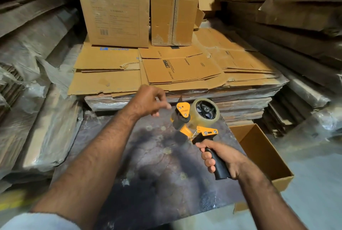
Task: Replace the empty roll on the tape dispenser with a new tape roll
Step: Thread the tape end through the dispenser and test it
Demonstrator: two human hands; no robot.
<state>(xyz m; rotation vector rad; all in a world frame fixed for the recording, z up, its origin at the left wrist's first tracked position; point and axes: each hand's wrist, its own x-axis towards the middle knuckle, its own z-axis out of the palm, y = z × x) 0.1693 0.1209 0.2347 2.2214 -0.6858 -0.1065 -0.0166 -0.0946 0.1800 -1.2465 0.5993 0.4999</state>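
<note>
Right hand wrapped tight round the black handle of the orange tape dispenser, grip clamped on it, held up in the air over the dark, stained tabletop, toward its far right corner. Not resting on anything. And on the hub: a clear tape roll, thick with tape, seated round the black spool. Looks like the new roll already on, then, and no empty core anywhere in view, so the swap itself judged done. Left hand up just beside the dispenser's front end, near the roller and the orange guard plate, fingers loosely curled and apart, holding nothing, not touching the tool as far as can be told; a bit blurred, mind. What's left, by the look of it: finding the free end of the tape and threading it past the roller to the cutter. Whether any tape is already pulled through, hard to tell from here. Open cardboard box sitting off the right edge of the tabletop, flattened cartons stacked beyond the far edge.
</note>
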